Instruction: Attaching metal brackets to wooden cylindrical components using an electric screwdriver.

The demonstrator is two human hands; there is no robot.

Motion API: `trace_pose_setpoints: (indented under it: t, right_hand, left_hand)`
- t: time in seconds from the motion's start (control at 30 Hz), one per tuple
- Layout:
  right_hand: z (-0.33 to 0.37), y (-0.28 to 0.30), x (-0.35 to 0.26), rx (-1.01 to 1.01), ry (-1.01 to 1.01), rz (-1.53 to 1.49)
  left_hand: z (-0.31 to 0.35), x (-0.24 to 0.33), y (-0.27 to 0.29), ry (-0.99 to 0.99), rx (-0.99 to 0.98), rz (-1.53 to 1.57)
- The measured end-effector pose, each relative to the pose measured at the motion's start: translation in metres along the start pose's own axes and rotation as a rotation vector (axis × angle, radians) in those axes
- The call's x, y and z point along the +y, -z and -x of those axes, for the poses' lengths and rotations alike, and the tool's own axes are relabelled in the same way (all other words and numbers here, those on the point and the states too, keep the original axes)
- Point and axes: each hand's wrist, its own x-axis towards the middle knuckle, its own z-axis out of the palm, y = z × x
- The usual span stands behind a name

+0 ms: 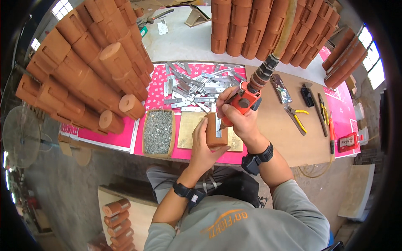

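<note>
The left hand (205, 146) wraps its grip around a short brown wooden block (214, 130) with a metal bracket (218, 126) on its face, held upright at the front edge of the tabletop (276, 134). The right hand (238, 119) clasps an orange air screwdriver (245, 100) whose tip meets the bracket; a tray of screws (158, 131) lies just left

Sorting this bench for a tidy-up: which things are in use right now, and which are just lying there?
In use: wooden block in left hand; orange power driver in right hand.

Lying about: pliers, tray of screws, metal brackets.
</note>
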Motion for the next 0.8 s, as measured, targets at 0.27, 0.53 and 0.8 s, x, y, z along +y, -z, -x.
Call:
trace_pose_setpoints:
  t: [0.27, 0.53, 0.8]
  right_hand:
    - [0.003, -0.010, -0.003, -0.007, -0.010, 0.026]
    - [0.007, -0.010, 0.007, -0.025, 0.033, 0.051]
    - [0.008, -0.004, 0.000, -0.063, -0.002, 0.056]
  left_hand:
    - [0.006, -0.016, -0.006, -0.015, 0.046, -0.072]
    - [0.006, -0.010, -0.005, 0.002, 0.045, -0.100]
    - [0.006, -0.009, -0.005, 0.016, 0.033, -0.140]
